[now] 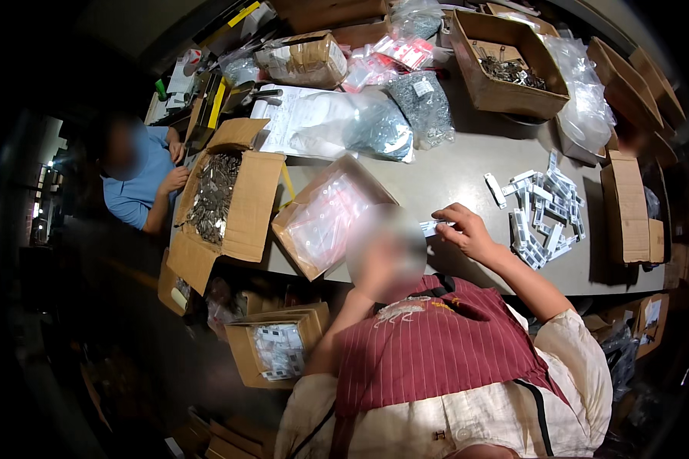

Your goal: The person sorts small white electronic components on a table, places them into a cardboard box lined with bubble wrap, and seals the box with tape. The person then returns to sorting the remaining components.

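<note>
My right hand [467, 233] is closed, pinching a small white and light-blue rectangular part [430, 228] between thumb and fingers. My left hand [377, 268] is beside it to the left, mostly lost in a blurred patch, so its fingers and anything in them are hidden. To the right of my right hand lies a loose pile of similar small white parts [553, 205], with one part [495, 190] a little apart. Left of my hands, a shallow carton [294, 249] holds clear plastic bags [331, 210] with pinkish-red edges.
An open carton [254, 203] full of metal pieces [216, 191] stands at the left, near a co-worker in a blue shirt [134, 195]. Another carton [505, 98] of metal parts is at the back. Bagged goods [383, 126] lie beyond. A carton [241, 356] of packed parts sits below the table's edge.
</note>
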`<control>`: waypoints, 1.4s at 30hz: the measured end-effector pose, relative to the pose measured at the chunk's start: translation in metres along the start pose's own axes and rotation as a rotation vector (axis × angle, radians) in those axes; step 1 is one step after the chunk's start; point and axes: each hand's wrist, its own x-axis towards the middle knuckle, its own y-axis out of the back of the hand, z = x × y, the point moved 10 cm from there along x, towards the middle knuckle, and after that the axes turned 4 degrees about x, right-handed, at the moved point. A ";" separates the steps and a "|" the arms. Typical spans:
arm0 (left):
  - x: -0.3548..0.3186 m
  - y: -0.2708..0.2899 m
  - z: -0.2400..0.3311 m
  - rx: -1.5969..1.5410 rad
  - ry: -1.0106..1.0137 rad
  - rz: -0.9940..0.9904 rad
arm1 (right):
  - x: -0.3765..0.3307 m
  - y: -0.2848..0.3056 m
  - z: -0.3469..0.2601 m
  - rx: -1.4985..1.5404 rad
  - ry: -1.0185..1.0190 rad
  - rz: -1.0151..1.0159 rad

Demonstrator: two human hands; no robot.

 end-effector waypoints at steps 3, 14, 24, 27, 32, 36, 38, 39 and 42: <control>-0.004 0.004 0.033 -0.005 -0.065 -0.041 | 0.001 -0.002 -0.013 0.209 -0.037 0.003; 0.002 -0.020 0.060 -0.020 -0.277 -0.210 | 0.004 -0.011 -0.072 -0.077 0.138 -0.043; 0.016 -0.034 0.049 -0.817 0.125 -0.391 | 0.017 0.020 -0.122 -0.076 0.378 -0.062; 0.015 -0.024 0.084 -1.028 0.207 -0.499 | 0.011 0.003 -0.128 -0.130 0.442 -0.207; 0.022 -0.021 0.085 -1.049 0.122 -0.568 | 0.012 0.002 -0.142 -0.243 0.497 -0.270; 0.027 -0.006 0.093 -0.997 0.090 -0.486 | 0.016 0.012 -0.145 -0.211 0.574 -0.109; 0.031 0.005 0.093 -0.880 0.039 -0.364 | 0.021 0.022 -0.138 -0.069 0.452 -0.026; 0.034 0.012 0.088 -0.799 0.004 -0.273 | 0.024 0.028 -0.134 0.003 0.390 0.014; 0.035 0.030 0.080 -0.633 -0.076 -0.062 | 0.023 0.027 -0.140 -0.117 0.405 0.026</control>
